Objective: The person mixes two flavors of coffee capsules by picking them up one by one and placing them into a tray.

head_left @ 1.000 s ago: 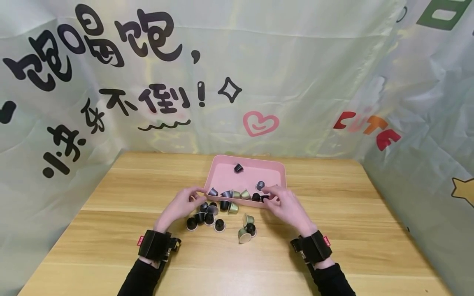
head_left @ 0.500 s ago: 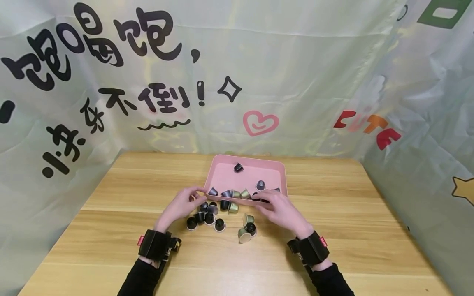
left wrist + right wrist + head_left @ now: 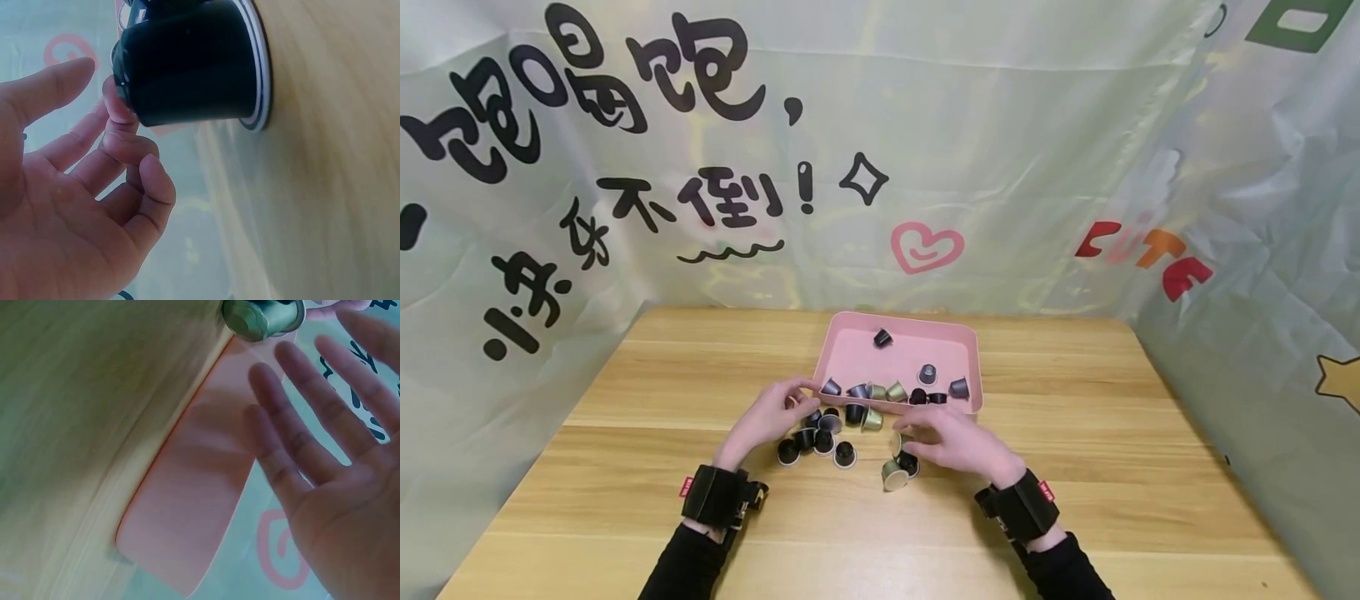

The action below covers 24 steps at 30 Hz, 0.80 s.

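My left hand [image 3: 775, 413] is at the front left corner of the pink tray [image 3: 902, 337], its fingertips at the tray's edge. In the left wrist view its fingers [image 3: 156, 184] are loosely bent around nothing, and a black coffee capsule [image 3: 187, 62] lies on the table nearby. My right hand [image 3: 958, 440] hovers just in front of the tray, above a pale green capsule [image 3: 901, 443] which it partly hides. Its fingers [image 3: 325, 415] are stretched out and hold nothing in the right wrist view. Under the hand, a black capsule [image 3: 908, 464] touches another green capsule [image 3: 895, 477].
Several capsules lie along the tray's inner front side, among them a dark one [image 3: 958, 388]. A black capsule [image 3: 882, 337] lies farther back in the tray. On the wooden table [image 3: 1075, 500], a cluster of black capsules [image 3: 824, 442] sits near my left hand. A printed cloth [image 3: 1037, 167] hangs behind.
My right hand has come away from the tray's front right part, down and left to the green capsules, uncovering the dark capsule in that corner. My left hand stays in place.
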Available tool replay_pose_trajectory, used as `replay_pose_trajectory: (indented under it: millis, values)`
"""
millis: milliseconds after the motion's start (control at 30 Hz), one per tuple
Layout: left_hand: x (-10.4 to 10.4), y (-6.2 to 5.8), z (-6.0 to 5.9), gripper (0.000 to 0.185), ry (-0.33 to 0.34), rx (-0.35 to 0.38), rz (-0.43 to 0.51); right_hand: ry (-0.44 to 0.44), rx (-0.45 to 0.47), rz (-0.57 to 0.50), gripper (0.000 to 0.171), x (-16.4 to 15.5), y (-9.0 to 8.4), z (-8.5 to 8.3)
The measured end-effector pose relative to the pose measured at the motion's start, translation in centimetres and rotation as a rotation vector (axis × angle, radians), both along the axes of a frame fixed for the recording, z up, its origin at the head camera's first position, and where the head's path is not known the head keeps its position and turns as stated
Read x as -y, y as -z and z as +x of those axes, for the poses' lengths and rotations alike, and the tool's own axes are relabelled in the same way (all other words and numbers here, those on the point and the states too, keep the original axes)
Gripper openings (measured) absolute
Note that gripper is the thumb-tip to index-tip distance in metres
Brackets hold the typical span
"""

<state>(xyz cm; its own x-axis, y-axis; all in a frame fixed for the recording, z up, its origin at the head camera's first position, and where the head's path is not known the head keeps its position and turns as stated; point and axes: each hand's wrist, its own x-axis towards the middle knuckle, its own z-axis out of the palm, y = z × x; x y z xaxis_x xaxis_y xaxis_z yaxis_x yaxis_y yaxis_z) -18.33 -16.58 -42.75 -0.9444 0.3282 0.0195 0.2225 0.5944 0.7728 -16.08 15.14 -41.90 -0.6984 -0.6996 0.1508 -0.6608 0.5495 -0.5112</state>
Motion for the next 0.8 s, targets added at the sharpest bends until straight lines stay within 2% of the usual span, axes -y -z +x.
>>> replay_pose_trajectory:
  millis: [167, 800]
  values:
    - [-0.01, -0.07, 0.00, 0.033, 0.005, 0.003, 0.010, -0.034, 0.068, 0.014, 0.030, -0.09, 0.27, -0.04]
    - [-0.12, 0.09, 0.09, 0.036, 0.027, 0.014, 0.019, -0.049, 0.023, 0.084, 0.030, 0.34, 0.46, 0.23]
